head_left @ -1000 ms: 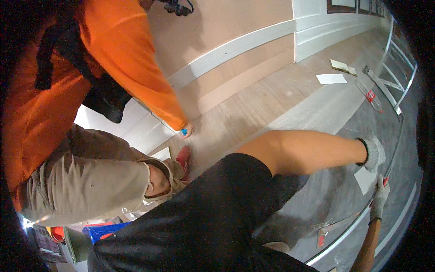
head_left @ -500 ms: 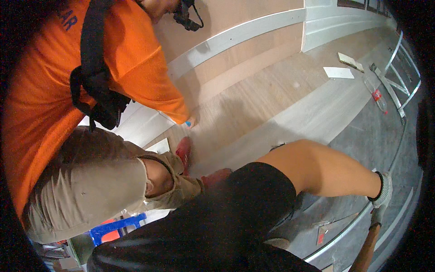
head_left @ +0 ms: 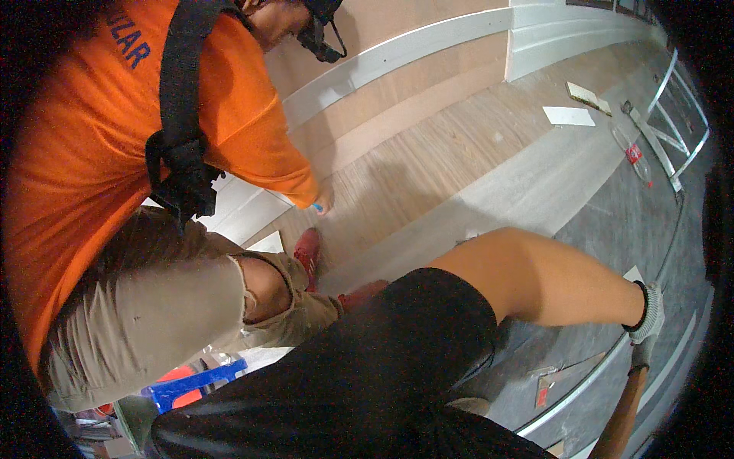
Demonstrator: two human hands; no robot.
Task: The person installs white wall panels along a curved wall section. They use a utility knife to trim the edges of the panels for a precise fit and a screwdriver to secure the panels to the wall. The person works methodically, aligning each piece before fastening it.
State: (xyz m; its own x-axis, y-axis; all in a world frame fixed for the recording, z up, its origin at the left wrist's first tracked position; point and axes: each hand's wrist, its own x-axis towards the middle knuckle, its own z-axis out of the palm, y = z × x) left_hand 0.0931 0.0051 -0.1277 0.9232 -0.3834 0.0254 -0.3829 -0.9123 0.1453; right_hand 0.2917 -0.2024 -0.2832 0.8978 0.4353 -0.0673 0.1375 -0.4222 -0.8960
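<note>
My left arm, in a short black sleeve, bends across to the far right. There my left hand (head_left: 651,318), in a grey knitted glove, meets my gloved right hand (head_left: 641,354), which comes up from the lower right corner. The two hands touch or overlap, and their fingers are too hidden to show whether they grip anything. A small pale corner of something (head_left: 633,274) shows just beyond my left wrist; whether it is held I cannot tell. Grey floor (head_left: 569,336) lies beneath my forearm.
A person in an orange top (head_left: 245,130) crouches at left, a hand (head_left: 325,203) with something blue at the wood-look floor. Plank offcuts (head_left: 569,115), a plastic bottle (head_left: 634,155) and a metal frame (head_left: 673,115) lie at upper right. A blue plastic object (head_left: 195,382) stands lower left.
My hands have shifted slightly, staying close together at the right. A pale corner now shows beyond my left wrist. The person in orange appears a little further right.
</note>
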